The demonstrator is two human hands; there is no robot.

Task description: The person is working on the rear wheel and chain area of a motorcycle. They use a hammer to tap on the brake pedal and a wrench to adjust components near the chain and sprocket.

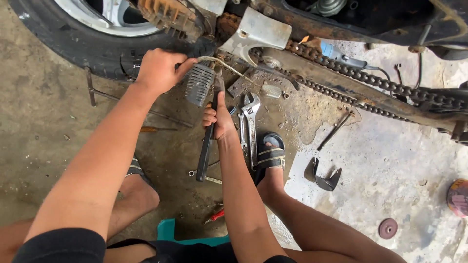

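**Hands at the footpeg, tools underfoot**

Stained, oily concrete floor (390, 160) carries everything here, with a motorcycle's rear tyre (92, 48) and rusty drive chain (370, 80) across the top of the view. The left hand (158, 70) reaches to the grey ribbed footpeg (199, 84), its fingers curled together around something just beside it (what exactly is hidden by the knuckles). The right hand (219, 119) has its fingers clamped on a long black bar tool (207, 141), whose top end sits against the bike by the footpeg and whose lower end points toward the person.

An adjustable wrench (251, 124) lies just beside the right hand, near a sandalled foot (269, 153). If the bar slips off its seat, the knuckles could strike the peg or chain; oil on the floor makes that likelier, I judge.

No labels or signs are readable. A round, reddish tin (458, 197) sits at the right edge, a small dark red disc (388, 228) nearby.
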